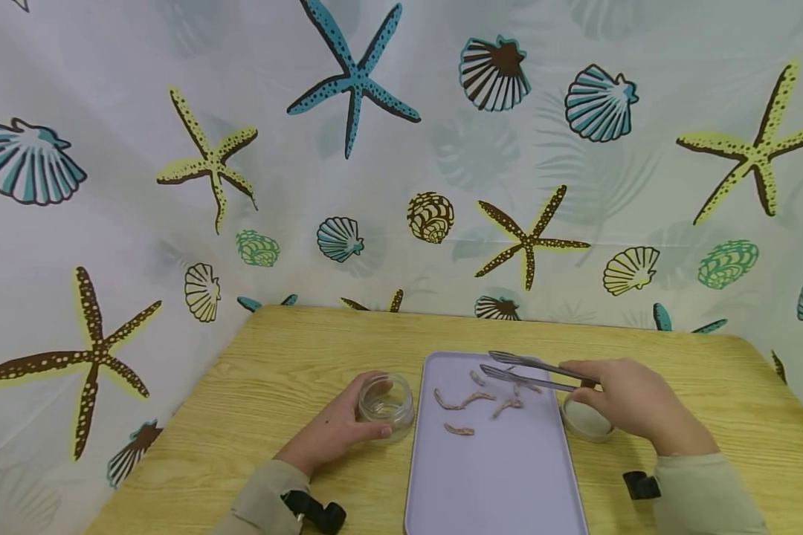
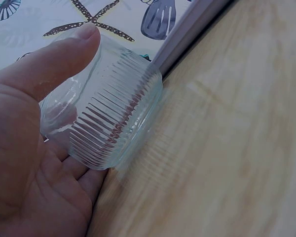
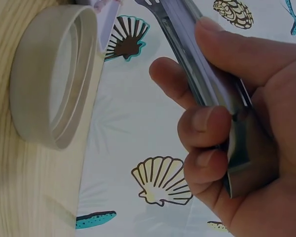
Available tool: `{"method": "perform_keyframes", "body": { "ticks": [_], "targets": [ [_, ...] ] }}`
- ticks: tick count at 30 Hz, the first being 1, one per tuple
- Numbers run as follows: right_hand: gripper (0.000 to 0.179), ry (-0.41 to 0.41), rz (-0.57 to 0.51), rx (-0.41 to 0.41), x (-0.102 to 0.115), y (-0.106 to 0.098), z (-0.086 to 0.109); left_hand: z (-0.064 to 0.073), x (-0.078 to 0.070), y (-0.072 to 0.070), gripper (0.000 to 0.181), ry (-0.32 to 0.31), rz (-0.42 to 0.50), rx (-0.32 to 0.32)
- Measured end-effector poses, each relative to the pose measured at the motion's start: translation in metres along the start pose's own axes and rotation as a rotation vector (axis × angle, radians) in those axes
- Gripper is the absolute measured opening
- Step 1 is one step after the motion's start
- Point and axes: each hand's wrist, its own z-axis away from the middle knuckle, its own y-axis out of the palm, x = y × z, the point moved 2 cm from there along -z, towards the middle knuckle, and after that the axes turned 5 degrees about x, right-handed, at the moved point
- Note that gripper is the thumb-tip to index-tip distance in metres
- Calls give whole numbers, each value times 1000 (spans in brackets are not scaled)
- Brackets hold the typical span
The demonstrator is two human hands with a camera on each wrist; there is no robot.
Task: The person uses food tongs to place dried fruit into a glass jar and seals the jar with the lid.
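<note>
My left hand (image 1: 337,423) grips a clear glass jar (image 1: 386,407) beside the tray's left edge; ridged glass shows between thumb and fingers in the left wrist view. In my right hand (image 1: 632,401) is a pair of metal tongs (image 1: 535,370), its arms spread apart over the tray's far end. The right wrist view shows fingers curled round the handle of the tongs (image 3: 207,74). Several thin, brownish dried strips (image 1: 459,429) lie on the upper half of the lilac tray (image 1: 495,483). Some of them are partly hidden under the tong tips.
A round beige lid (image 1: 587,418) lies on the wooden table (image 1: 308,349) just right of the tray, below my right hand. A curtain (image 1: 388,171) printed with starfish and shells hangs behind the table's far edge and down its left side.
</note>
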Motion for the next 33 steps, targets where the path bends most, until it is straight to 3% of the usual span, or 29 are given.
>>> {"method": "perform_keyframes", "body": {
  "ticks": [14,27,33],
  "targets": [
    [44,58,-41,92,-13,7,-3,-1,2,1,87,-31,-7,-14],
    [38,20,32,-8,-8,9,-5,-2,4,2,87,-23,-15,-23],
    [38,11,2,-20,-5,5,-3,-1,2,1,85,-28,-17,-24]
  ]
}}
